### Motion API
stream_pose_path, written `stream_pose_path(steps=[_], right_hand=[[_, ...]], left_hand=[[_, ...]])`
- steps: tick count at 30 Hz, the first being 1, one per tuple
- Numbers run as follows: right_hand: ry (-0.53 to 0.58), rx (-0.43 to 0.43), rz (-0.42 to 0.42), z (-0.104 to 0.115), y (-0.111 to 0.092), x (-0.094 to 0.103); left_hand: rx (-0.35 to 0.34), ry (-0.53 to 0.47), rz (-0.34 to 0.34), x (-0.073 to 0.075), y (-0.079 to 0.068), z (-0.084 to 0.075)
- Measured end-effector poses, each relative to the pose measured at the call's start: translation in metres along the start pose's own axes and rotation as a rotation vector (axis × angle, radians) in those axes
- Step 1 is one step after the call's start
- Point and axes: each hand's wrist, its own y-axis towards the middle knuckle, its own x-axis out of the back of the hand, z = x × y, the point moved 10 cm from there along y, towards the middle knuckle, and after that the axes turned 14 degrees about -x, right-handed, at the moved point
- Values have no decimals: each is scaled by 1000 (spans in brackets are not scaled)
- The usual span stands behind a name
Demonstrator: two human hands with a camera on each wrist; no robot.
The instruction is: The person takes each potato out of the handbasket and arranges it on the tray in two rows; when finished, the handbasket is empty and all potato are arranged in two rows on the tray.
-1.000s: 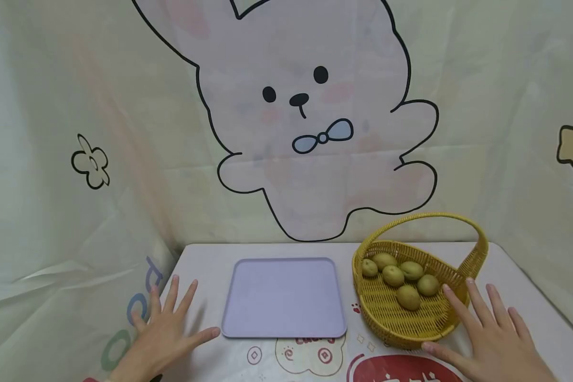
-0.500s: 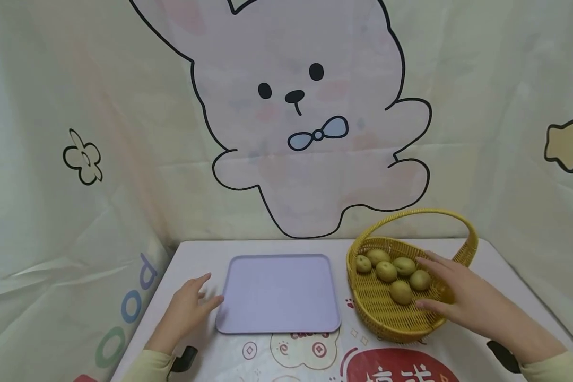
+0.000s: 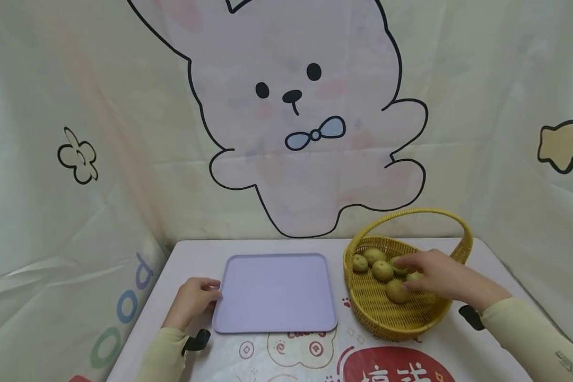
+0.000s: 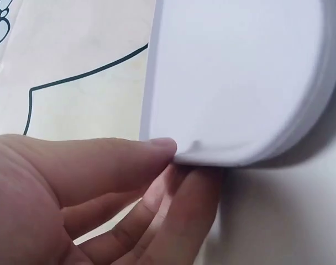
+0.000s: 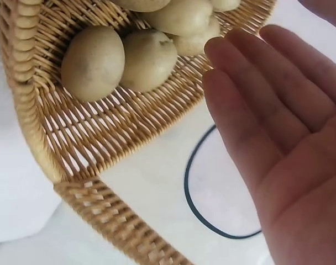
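Observation:
My left hand is at the left edge of a flat lilac tray. In the left wrist view the thumb lies at the rim of the tray and the other fingers curl below it, pinching the edge. On the right, my right hand reaches into a yellow wicker basket holding several potatoes. Its fingertips overlap the potatoes nearest it, partly hiding them. Seen from the right wrist, the fingers are nearly straight beside the potatoes, with nothing held.
The basket's tall arched handle rises over its far side. A white table with printed drawings and a red patch carries everything. Cloth curtains with cartoon figures close off the back and sides.
Both hands were spread at the front. The left hand has come in to the tray's edge and gripped it. The right hand has moved left over the basket and down to the potatoes.

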Motion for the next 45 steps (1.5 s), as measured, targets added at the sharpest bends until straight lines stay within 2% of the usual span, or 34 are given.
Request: stream_pose_path(steps=[3, 7, 11, 15, 22, 28, 38, 45], right_hand=[[17, 3, 37, -1, 9, -7], [23, 8, 90, -5, 18, -20], [24, -20, 122, -13, 24, -30], [46, -48, 150, -18, 28, -34], [39, -82, 190, -22, 38, -44], [38, -67, 212, -21, 42, -49], [12, -98, 212, -19, 50, -52], [-4, -70, 201, -13, 53, -54]], left_hand=[[14, -17, -4, 1, -1, 6], [38, -94, -8, -1, -4, 16], [69, -163, -9, -4, -6, 24], [80, -191, -8, -5, -6, 29], [84, -192, -13, -6, -7, 33], [100, -221, -13, -8, -5, 37], [93, -228, -18, -6, 2, 36], [63, -236, -19, -5, 3, 31]])
